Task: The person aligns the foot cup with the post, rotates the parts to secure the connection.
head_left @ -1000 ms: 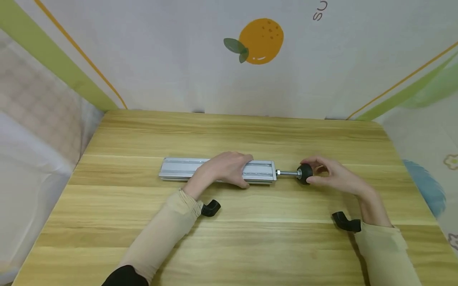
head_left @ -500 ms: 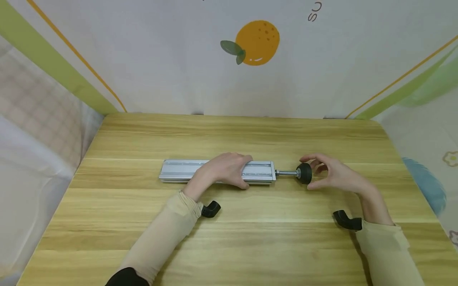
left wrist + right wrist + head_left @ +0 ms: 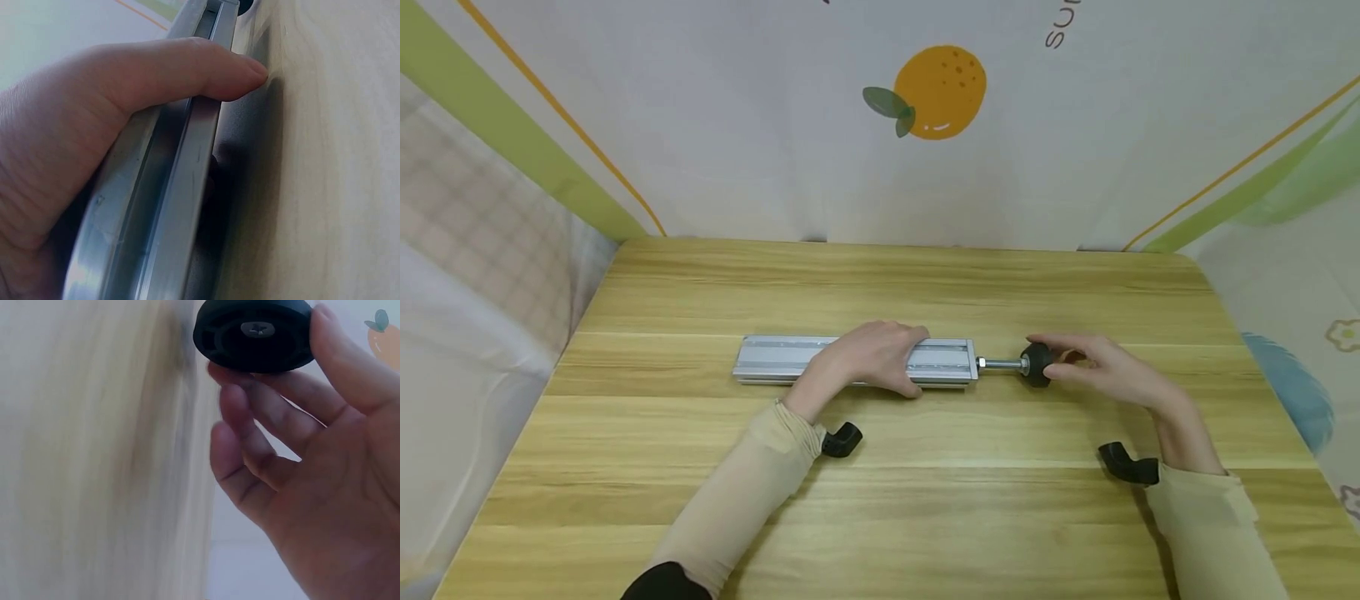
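Aluminium rail (image 3: 790, 360): laid flat at the middle of the wooden table (image 3: 880, 500). It is clasped by the left hand (image 3: 872, 354), thumb curled over its near edge. Black knob (image 3: 1037, 364), on a threaded rod (image 3: 1002, 363) off the rail's right end: pinched by the right hand (image 3: 1105, 371). The rail's midsection is hidden under the left hand.

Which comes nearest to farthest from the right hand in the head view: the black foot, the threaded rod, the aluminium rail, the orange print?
1. black foot, at the right hand's fingertips.
2. threaded rod, just left of the foot.
3. aluminium rail, further left, under the left hand.
4. orange print, up on the backdrop.
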The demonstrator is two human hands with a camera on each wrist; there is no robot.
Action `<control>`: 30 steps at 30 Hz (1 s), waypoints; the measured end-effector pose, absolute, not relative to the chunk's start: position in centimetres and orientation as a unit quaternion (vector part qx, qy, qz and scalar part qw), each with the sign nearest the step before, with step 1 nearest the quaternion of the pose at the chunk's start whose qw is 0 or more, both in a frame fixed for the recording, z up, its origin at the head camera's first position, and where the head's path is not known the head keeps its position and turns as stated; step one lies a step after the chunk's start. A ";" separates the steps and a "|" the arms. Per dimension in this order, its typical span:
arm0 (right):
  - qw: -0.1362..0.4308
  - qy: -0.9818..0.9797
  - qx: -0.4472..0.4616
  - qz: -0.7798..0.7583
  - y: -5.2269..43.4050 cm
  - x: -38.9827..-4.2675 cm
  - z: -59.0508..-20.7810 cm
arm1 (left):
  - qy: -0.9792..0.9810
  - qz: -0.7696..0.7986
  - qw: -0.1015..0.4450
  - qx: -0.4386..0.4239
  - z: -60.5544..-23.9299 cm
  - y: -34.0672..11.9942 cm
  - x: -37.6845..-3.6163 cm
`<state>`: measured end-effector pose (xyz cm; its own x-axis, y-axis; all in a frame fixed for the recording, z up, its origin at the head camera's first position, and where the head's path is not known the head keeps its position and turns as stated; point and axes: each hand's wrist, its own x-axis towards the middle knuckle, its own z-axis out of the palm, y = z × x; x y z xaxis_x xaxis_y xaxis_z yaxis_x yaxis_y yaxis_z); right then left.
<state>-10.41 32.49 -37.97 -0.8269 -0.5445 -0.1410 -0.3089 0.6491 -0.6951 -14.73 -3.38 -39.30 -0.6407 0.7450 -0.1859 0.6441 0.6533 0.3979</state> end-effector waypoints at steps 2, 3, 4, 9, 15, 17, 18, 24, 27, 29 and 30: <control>0.186 0.889 -0.241 -0.341 32.6 -10.4 -37.8 | 0.894 0.148 0.168 0.388 -39.3 -3.4 -14.7; 0.190 0.889 -0.241 -0.341 32.7 -10.4 -37.8 | 0.894 0.149 0.168 0.388 -39.3 -3.4 -14.7; 0.191 0.888 -0.241 -0.343 32.7 -10.5 -37.8 | 0.894 0.148 0.168 0.387 -39.3 -3.4 -14.7; 0.164 0.886 -0.232 -0.367 32.5 -10.7 -38.1 | 0.895 0.147 0.165 0.388 -39.4 -3.4 -14.7; 0.141 0.887 -0.220 -0.381 31.6 -10.9 -38.6 | 0.895 0.149 0.164 0.388 -39.7 -3.5 -14.7; 0.138 0.890 -0.214 -0.379 31.5 -10.9 -38.7 | 0.894 0.152 0.163 0.389 -39.7 -3.5 -14.7; 0.138 0.891 -0.212 -0.378 31.4 -10.9 -38.7 | 0.894 0.154 0.162 0.389 -39.7 -3.5 -14.7; 0.134 0.897 -0.214 -0.362 31.9 -10.6 -38.7 | 0.893 0.153 0.164 0.390 -39.7 -3.5 -14.7; 0.138 0.900 -0.218 -0.351 32.2 -10.5 -38.5 | 0.893 0.152 0.166 0.389 -39.6 -3.4 -14.8; 0.145 0.903 -0.216 -0.343 32.3 -10.5 -38.4 | 0.893 0.151 0.166 0.389 -39.6 -3.4 -14.8; 0.150 0.903 -0.216 -0.340 32.3 -10.5 -38.2 | 0.894 0.151 0.166 0.389 -39.6 -3.4 -14.8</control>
